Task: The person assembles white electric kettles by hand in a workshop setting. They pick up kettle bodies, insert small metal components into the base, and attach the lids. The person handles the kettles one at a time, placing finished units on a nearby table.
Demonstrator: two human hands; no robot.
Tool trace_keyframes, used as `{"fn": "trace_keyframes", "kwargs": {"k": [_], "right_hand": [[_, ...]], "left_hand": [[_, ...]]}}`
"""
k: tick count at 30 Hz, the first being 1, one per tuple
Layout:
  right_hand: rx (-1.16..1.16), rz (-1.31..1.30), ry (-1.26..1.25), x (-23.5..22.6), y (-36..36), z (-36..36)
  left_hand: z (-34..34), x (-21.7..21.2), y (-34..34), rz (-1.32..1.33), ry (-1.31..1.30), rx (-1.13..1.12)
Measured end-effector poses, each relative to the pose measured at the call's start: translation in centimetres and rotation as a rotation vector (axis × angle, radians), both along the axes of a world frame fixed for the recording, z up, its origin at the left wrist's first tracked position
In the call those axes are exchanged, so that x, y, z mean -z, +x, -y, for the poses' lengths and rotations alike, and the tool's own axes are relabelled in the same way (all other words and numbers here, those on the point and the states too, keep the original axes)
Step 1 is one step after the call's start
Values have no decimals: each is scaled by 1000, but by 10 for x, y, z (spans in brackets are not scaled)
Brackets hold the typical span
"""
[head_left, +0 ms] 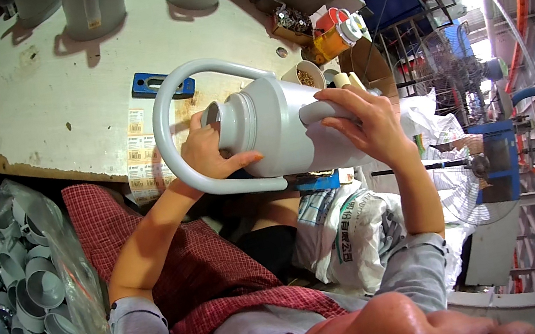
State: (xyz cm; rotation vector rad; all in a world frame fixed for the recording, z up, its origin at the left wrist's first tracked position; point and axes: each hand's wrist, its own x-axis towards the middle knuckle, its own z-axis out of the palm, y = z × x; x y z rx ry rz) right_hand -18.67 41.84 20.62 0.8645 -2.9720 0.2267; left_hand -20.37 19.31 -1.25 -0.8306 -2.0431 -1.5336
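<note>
I hold a light grey plastic watering can (279,133) tilted on its side in front of me, its big loop handle (167,138) toward the left. My left hand (208,152) is at the can's open neck, fingers curled around its rim. My right hand (363,123) grips the can's spout base on the right side of the body. The can hangs just above the front edge of the worn white workbench (56,89).
A clear bag of several grey plastic caps (35,298) sits at my lower left. On the bench lie a blue tool (158,83), label strips (141,149), a cup of small parts (305,76) and more grey cans (89,9). White sacks (342,232) lie below, a fan (468,183) stands at right.
</note>
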Motion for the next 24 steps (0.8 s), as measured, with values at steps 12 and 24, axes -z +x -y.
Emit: {"fn": "trace_keyframes", "kwargs": {"k": [12, 24], "right_hand": [[-24, -17, -38, 0, 2, -2], [-473, -420, 92, 26, -51, -33]], "left_hand": [[-7, 9, 11, 203, -49, -17], [-55, 1, 27, 633, 1016, 30]]}}
